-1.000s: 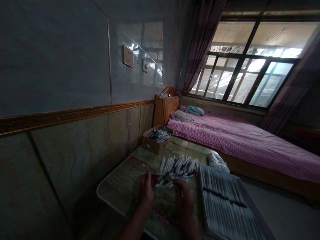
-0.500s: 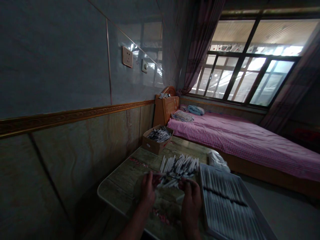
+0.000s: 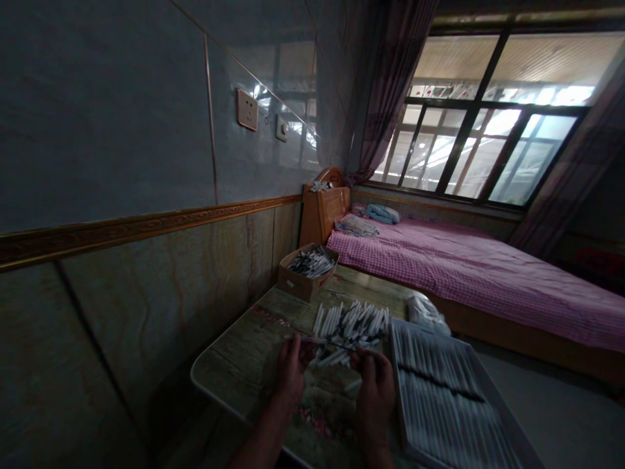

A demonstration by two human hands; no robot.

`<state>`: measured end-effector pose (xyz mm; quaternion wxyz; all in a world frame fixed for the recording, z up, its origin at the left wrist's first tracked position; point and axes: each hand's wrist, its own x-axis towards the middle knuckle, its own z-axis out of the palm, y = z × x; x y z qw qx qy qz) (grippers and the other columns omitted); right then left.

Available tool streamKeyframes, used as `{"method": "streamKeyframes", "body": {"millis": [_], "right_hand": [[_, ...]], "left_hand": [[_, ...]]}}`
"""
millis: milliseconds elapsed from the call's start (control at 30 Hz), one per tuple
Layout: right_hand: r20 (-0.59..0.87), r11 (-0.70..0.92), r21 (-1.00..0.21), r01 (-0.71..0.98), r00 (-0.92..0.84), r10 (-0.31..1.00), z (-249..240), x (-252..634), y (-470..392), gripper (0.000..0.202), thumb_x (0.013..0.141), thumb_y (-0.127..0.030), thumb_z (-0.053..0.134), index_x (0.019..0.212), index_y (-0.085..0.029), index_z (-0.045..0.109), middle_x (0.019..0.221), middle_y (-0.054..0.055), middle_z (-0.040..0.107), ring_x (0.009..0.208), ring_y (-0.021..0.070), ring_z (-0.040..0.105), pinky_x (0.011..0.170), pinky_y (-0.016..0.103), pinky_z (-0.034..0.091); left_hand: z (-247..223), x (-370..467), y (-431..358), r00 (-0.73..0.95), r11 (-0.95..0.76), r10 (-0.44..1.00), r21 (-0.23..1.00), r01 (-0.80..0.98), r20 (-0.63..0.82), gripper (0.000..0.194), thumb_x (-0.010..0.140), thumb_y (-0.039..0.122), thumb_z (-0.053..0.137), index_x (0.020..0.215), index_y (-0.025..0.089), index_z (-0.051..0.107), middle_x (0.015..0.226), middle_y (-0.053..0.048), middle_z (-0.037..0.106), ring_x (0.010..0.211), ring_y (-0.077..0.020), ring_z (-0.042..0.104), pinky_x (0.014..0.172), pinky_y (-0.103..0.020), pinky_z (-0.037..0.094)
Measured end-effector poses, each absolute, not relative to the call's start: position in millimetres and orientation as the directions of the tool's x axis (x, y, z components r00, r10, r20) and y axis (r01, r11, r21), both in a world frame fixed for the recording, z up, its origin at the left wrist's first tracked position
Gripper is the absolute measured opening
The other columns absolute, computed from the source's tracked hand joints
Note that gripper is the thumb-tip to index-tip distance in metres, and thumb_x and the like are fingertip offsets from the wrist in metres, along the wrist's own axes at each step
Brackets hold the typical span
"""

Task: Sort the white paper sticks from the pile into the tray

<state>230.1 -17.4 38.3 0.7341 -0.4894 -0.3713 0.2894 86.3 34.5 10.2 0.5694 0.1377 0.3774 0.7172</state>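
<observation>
My left hand [image 3: 293, 366] is closed on one end of a thin pen-like stick [image 3: 317, 340] above the table. The fingers of my right hand [image 3: 374, 381] pinch the dark, narrow other end of it, so it spans level between both hands. Just beyond, a loose pile of white and dark sticks [image 3: 359, 322] lies on the patterned table [image 3: 234, 365]. To the right of my right hand is a grey tray [image 3: 403, 417] filled with rows of similar sticks, a dark band across them.
A cardboard box [image 3: 295, 285] of more sticks stands at the table's back left, by the wall. A clear plastic bag [image 3: 426, 312] lies behind the tray. Past the table is a bed [image 3: 439, 260] with a pink checked cover.
Both hands stay nearly in place, still holding the stick between them. The view has shifted very slightly.
</observation>
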Motion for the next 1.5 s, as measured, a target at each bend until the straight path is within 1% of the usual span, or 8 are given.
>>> {"method": "streamKeyframes", "body": {"millis": [300,500,633,800,1067,1300,1400,1500], "right_hand": [[0.366,0.35,-0.928,0.127,0.48,0.797,38,238,-18,0.029,0.086,-0.045,0.056,0.091,-0.019,0.066,0.089,0.005,0.071,0.079,0.0182,0.066,0.071,0.03,0.053],[0.484,0.385,-0.847,0.366,0.233,0.843,24,235,-7,0.03,0.088,-0.035,0.053,0.11,-0.021,0.067,0.109,0.008,0.07,0.098,0.0209,0.066,0.085,0.034,0.051],[0.524,0.389,-0.661,0.642,0.024,0.851,26,230,0,0.032,0.086,-0.017,0.046,0.109,-0.024,0.067,0.106,0.006,0.07,0.101,0.0214,0.063,0.087,0.034,0.048],[0.446,0.355,-0.362,0.862,-0.175,0.878,29,222,7,0.038,0.079,-0.005,0.046,0.102,-0.027,0.067,0.091,0.004,0.071,0.091,0.0233,0.061,0.078,0.031,0.044],[0.43,0.272,-0.236,0.933,-0.151,0.89,27,221,12,0.025,0.083,-0.008,0.051,0.089,-0.026,0.067,0.084,0.005,0.069,0.085,0.0246,0.059,0.073,0.032,0.039],[0.356,0.265,-0.104,0.959,-0.213,0.91,38,207,23,0.015,0.084,-0.016,0.058,0.076,-0.024,0.069,0.081,0.006,0.069,0.083,0.0236,0.059,0.069,0.031,0.037],[0.334,0.264,-0.097,0.96,-0.218,0.917,37,206,27,0.015,0.083,-0.014,0.058,0.077,-0.023,0.069,0.083,0.007,0.069,0.084,0.0234,0.059,0.069,0.031,0.038],[0.375,0.263,-0.169,0.95,-0.185,0.908,33,210,25,0.017,0.082,-0.01,0.056,0.081,-0.022,0.068,0.087,0.007,0.069,0.086,0.0222,0.06,0.073,0.031,0.04]], "left_hand": [[19,92,29,-0.198,-0.003,0.959,0.692,-0.722,-0.203,0.03,0.063,0.035,0.082,0.075,0.016,0.062,0.069,-0.003,0.073,0.062,-0.0193,0.071,0.05,-0.024,0.053],[28,88,29,-0.135,0.05,0.948,0.555,-0.831,-0.288,0.01,0.078,0.018,0.071,0.072,0.014,0.064,0.064,-0.003,0.072,0.056,-0.0146,0.07,0.048,-0.019,0.052],[29,80,34,-0.133,0.058,0.905,0.428,-0.902,-0.404,0.017,0.087,0.012,0.059,0.07,0.013,0.064,0.062,-0.003,0.071,0.055,-0.0131,0.069,0.048,-0.018,0.053],[26,82,34,-0.133,0.053,0.915,0.442,-0.896,-0.38,0.014,0.086,0.013,0.06,0.073,0.013,0.064,0.064,-0.004,0.072,0.057,-0.0149,0.071,0.047,-0.019,0.055],[23,85,37,-0.146,0.046,0.913,0.45,-0.892,-0.382,0.014,0.085,0.011,0.06,0.072,0.013,0.063,0.063,-0.003,0.072,0.055,-0.0143,0.07,0.046,-0.018,0.054],[24,88,34,-0.178,-0.003,0.945,0.532,-0.847,-0.276,0.01,0.082,0.01,0.065,0.072,0.012,0.066,0.066,-0.004,0.073,0.058,-0.0139,0.07,0.049,-0.019,0.055],[24,88,34,-0.182,-0.009,0.949,0.554,-0.832,-0.257,0.007,0.079,0.011,0.069,0.072,0.012,0.067,0.066,-0.003,0.073,0.058,-0.0135,0.07,0.05,-0.018,0.055],[21,88,35,-0.173,-0.004,0.953,0.559,-0.829,-0.25,0.006,0.078,0.011,0.07,0.073,0.012,0.066,0.066,-0.003,0.073,0.058,-0.0133,0.07,0.049,-0.018,0.055]]}}
